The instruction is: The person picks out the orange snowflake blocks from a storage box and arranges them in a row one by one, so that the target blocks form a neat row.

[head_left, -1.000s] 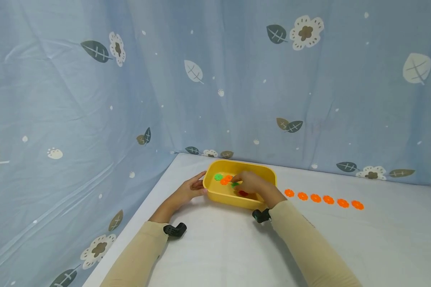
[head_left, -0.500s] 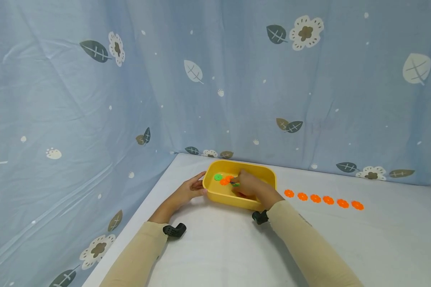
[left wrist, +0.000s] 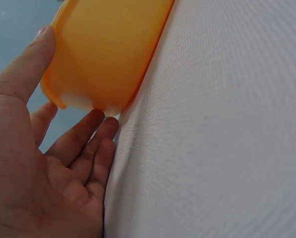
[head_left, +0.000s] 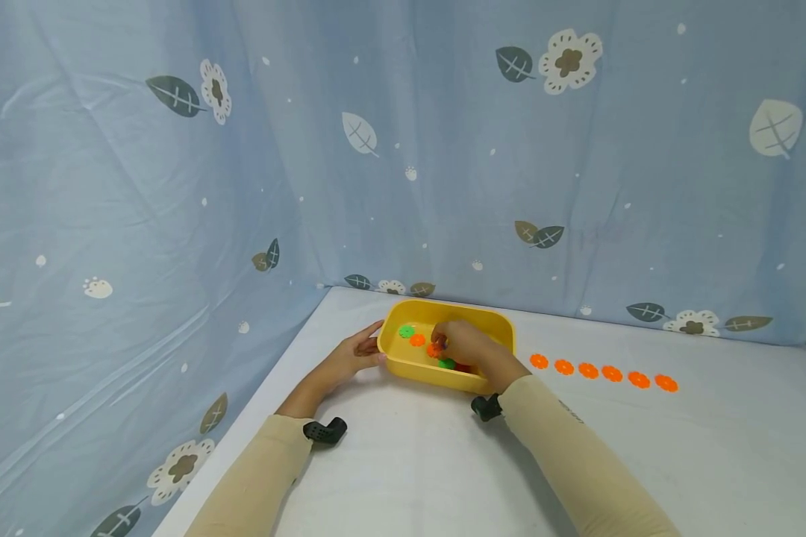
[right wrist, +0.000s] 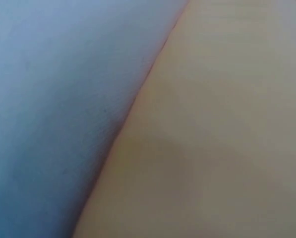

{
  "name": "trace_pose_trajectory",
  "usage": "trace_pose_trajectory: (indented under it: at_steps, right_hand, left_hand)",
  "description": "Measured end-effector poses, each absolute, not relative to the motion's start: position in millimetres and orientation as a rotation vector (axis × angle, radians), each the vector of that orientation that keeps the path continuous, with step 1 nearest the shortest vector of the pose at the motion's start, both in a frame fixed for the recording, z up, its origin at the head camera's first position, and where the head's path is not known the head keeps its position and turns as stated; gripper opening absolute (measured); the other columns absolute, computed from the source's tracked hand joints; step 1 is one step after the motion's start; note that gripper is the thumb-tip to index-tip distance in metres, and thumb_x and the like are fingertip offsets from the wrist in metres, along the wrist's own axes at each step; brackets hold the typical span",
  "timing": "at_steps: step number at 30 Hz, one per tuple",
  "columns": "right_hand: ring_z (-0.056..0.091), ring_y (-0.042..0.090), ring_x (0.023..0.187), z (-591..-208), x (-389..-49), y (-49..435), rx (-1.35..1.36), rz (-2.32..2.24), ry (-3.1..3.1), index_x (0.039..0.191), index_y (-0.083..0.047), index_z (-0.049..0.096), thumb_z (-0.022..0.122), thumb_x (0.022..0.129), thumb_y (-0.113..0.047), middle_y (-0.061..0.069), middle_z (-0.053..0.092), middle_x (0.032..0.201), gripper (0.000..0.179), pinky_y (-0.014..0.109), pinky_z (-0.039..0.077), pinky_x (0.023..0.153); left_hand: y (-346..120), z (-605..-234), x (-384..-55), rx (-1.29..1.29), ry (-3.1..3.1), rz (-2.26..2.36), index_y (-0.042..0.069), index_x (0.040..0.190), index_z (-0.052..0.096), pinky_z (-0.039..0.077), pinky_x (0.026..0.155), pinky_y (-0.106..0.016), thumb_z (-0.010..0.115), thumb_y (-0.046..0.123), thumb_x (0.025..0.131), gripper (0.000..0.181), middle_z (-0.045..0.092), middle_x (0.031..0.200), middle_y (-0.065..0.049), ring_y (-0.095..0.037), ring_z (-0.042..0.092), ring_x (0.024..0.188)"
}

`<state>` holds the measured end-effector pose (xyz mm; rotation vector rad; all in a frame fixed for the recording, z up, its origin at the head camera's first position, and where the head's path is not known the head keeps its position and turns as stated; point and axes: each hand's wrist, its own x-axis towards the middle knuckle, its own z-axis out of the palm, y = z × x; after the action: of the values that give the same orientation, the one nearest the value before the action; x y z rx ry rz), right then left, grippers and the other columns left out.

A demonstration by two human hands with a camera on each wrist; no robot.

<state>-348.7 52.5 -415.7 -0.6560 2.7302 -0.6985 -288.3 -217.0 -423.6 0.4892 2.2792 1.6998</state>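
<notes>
A yellow plastic bin stands on the white table, with small flower-shaped discs inside. My left hand is at the bin's left end; in the left wrist view its relaxed fingers touch the end wall, the thumb beside the rim. Inside the bin, my right hand has bent fingers over an orange disc, which it seems to pinch. Another orange disc, a light green disc and a darker green piece lie near it. Red shows partly under the hand. The right wrist view shows only sleeve and cloth.
A row of several orange flower-shaped discs lies on the white tablecloth to the right of the bin. A blue patterned curtain hangs behind and along the left side.
My right fingers have shifted in the bin. One orange disc has come nearer to me under the fingertips, and the darker green piece shows closer to the front wall. The left hand stays.
</notes>
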Motion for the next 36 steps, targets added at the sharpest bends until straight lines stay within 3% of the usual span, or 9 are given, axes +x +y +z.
trace_pose_trajectory:
  at_steps: [5, 11, 17, 24, 31, 36]
  right_hand:
    - [0.054, 0.021, 0.098, -414, -348, 52, -0.634, -0.71, 2.692, 0.122, -0.013, 0.068, 0.072, 0.088, -0.006, 0.003, 0.062, 0.109, 0.035, 0.037, 0.047, 0.095]
    - [0.052, 0.022, 0.099, -413, -347, 54, -0.599, -0.773, 2.654, 0.118, -0.014, 0.069, 0.071, 0.088, -0.006, 0.002, 0.062, 0.109, 0.031, 0.038, 0.047, 0.095]
    - [0.053, 0.022, 0.091, -417, -351, 56, -0.619, -0.787, 2.689, 0.113, -0.013, 0.068, 0.073, 0.088, -0.011, 0.002, 0.061, 0.099, 0.026, 0.033, 0.05, 0.085]
    - [0.054, 0.023, 0.09, -418, -354, 59, -0.543, -0.803, 2.809, 0.117, -0.009, 0.067, 0.068, 0.091, -0.009, 0.005, 0.061, 0.1, 0.025, 0.035, 0.05, 0.087]
    - [0.056, 0.023, 0.09, -413, -351, 60, -0.485, -0.838, 2.827, 0.128, -0.013, 0.061, 0.068, 0.091, -0.009, 0.006, 0.062, 0.102, 0.038, 0.036, 0.052, 0.087]
    - [0.055, 0.023, 0.091, -408, -349, 65, -0.523, -0.896, 2.794, 0.123, -0.016, 0.06, 0.07, 0.091, -0.012, 0.004, 0.061, 0.101, 0.033, 0.033, 0.052, 0.084]
  left_hand:
    - [-218, -423, -289, 0.49, 2.282, 1.686, 0.012, 0.157, 0.02, 0.03, 0.11, -0.049, 0.069, 0.017, 0.093, 0.08, 0.042, 0.145, -0.025, -0.037, 0.042, 0.133]
    - [-218, -423, -289, 0.503, 2.285, 1.696, 0.011, 0.156, 0.02, 0.032, 0.109, -0.048, 0.069, 0.018, 0.093, 0.08, 0.041, 0.145, -0.027, -0.038, 0.042, 0.132]
    - [-218, -423, -290, 0.497, 2.295, 1.672, 0.01, 0.156, 0.02, 0.032, 0.109, -0.048, 0.068, 0.018, 0.093, 0.08, 0.041, 0.145, -0.027, -0.038, 0.042, 0.132]
    - [-223, -446, -306, 0.474, 2.3, 1.664, 0.019, 0.157, 0.018, 0.03, 0.11, -0.049, 0.069, 0.021, 0.093, 0.082, 0.042, 0.146, -0.022, -0.034, 0.043, 0.133]
    - [-222, -452, -307, 0.455, 2.341, 1.687, 0.027, 0.156, 0.024, 0.031, 0.11, -0.048, 0.071, 0.027, 0.091, 0.079, 0.046, 0.145, -0.016, -0.029, 0.046, 0.131]
    - [-223, -454, -308, 0.45, 2.337, 1.71, 0.027, 0.155, 0.028, 0.033, 0.109, -0.047, 0.072, 0.026, 0.09, 0.078, 0.049, 0.143, -0.014, -0.027, 0.048, 0.129]
